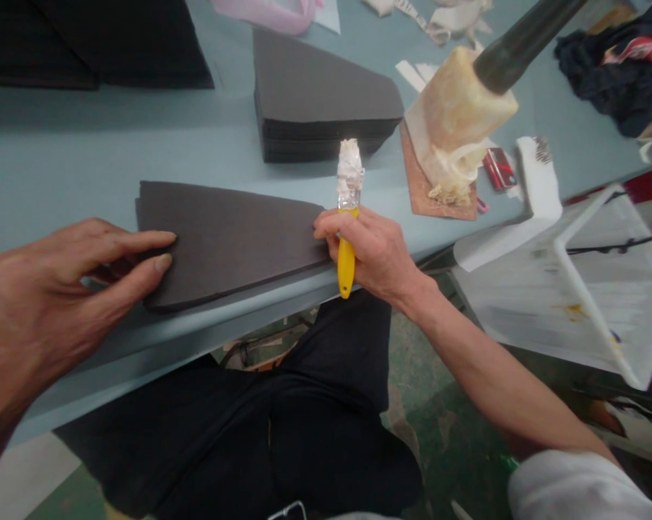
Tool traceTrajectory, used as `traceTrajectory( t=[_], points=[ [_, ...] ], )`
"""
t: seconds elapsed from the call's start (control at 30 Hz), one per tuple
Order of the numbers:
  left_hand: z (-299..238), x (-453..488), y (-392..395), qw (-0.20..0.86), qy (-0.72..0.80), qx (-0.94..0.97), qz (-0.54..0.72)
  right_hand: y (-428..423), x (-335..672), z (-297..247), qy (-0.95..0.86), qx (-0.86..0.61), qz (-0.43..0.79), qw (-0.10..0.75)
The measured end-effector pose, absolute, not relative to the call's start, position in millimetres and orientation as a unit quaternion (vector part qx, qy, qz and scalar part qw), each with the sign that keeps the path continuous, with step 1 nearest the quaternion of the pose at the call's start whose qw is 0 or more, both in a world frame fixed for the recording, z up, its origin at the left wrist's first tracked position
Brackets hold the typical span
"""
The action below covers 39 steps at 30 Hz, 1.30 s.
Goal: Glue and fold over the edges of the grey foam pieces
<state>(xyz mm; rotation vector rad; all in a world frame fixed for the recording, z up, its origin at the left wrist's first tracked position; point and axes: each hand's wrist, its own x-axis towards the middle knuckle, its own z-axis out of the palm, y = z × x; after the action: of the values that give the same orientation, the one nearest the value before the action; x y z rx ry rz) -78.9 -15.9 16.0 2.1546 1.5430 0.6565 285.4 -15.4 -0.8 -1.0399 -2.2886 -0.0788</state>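
Note:
A dark grey tapered sheet (233,242) lies near the table's front edge, with at least one more layer showing under its left side. My left hand (81,278) pinches its wide left end between fingers and thumb. Held in my right hand (377,249) is a paintbrush (347,253) with a yellow handle, its whitish, crusted bristle end pointing away from me. The fingertips of that hand also touch the narrow right end of the sheet. Behind it stands a thick stack of similar dark sheets (326,83).
A glue-crusted container (455,108) with a dark handle rising from it stands on a brown board (412,173). Larger black sheets (141,43) lie back left. A red box (500,169), white strip (539,177) and dark cloth (612,72) sit right, above a white plastic bin (520,303).

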Motion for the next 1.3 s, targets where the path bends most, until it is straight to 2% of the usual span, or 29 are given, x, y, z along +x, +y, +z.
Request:
traceTrajectory(
  t=[0.27, 0.6, 0.77, 1.1, 1.3],
  points=[
    [21.7, -72.6, -18.2, 0.164, 0.53, 0.8, 0.229, -9.0, 283.9, 1.4, -0.85, -0.402, 0.001, 0.339],
    [22.0, -73.5, -20.9, 0.162, 0.529, 0.797, 0.24, -13.2, 280.4, -7.6, -0.857, -0.403, -0.064, 0.316],
    [23.8, -71.0, -23.8, 0.217, 0.537, 0.776, 0.251, -20.0, 275.4, -4.2, -0.858, -0.385, -0.049, 0.335],
    [16.0, -67.9, -31.5, 0.2, 0.516, 0.777, 0.3, -20.2, 280.3, -9.3, -0.871, -0.374, -0.046, 0.315],
    [12.1, -66.0, -35.1, 0.212, 0.519, 0.763, 0.322, -30.0, 293.1, -25.8, -0.86, -0.419, -0.019, 0.29]
  ],
)
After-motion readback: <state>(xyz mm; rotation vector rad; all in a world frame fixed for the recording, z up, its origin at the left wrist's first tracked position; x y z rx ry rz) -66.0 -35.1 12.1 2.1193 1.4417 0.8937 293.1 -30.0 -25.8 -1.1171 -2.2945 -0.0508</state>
